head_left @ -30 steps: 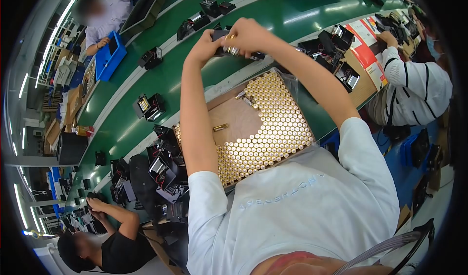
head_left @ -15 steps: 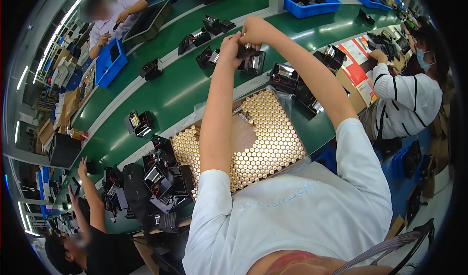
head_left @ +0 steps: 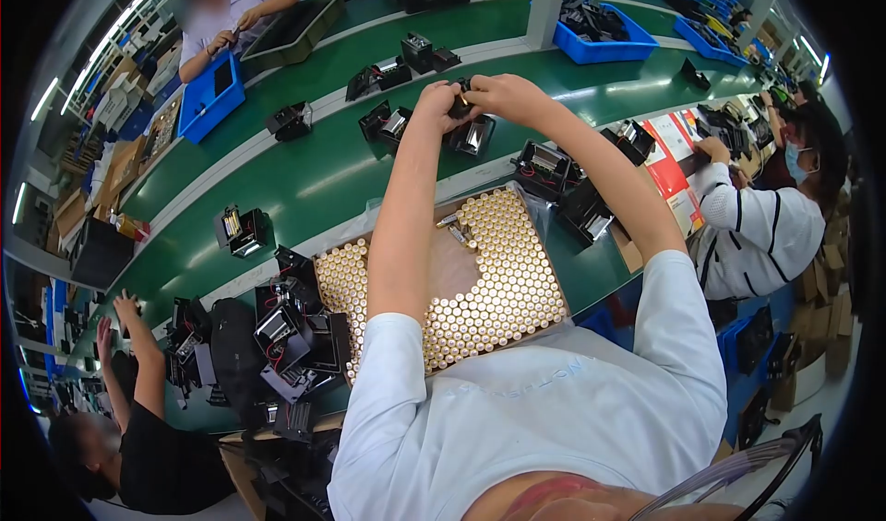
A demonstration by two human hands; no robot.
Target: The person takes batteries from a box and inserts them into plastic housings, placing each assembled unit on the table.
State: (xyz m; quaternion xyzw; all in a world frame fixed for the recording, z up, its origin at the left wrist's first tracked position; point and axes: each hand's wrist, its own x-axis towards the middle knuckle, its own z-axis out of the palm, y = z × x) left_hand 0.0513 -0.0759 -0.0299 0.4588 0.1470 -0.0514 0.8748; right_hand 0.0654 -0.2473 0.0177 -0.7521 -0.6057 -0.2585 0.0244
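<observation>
Both my hands meet over the green work surface, beyond the box of batteries. My left hand [head_left: 437,105] is closed round a small black device [head_left: 460,99]. Against the same device my right hand [head_left: 503,98] has its fingers pressed together, with a bit of gold colour, likely a battery, between the hands. Nearer to me lies a shallow box packed with upright batteries [head_left: 508,281]; a few lie on their sides around its bare brown patch. Black devices with open compartments [head_left: 473,135] stand just below my hands.
More black devices [head_left: 245,230] stand along the green conveyor [head_left: 332,175], and a pile of them [head_left: 291,336] is left of the box. Blue bins [head_left: 604,48] stand at the back. Co-workers are at the upper left [head_left: 231,13], lower left [head_left: 166,447] and right [head_left: 761,235].
The view has shifted. My hands first held batteries near the device; now they are closer together round it, and the batteries are mostly hidden. The lower-left co-worker has raised both arms.
</observation>
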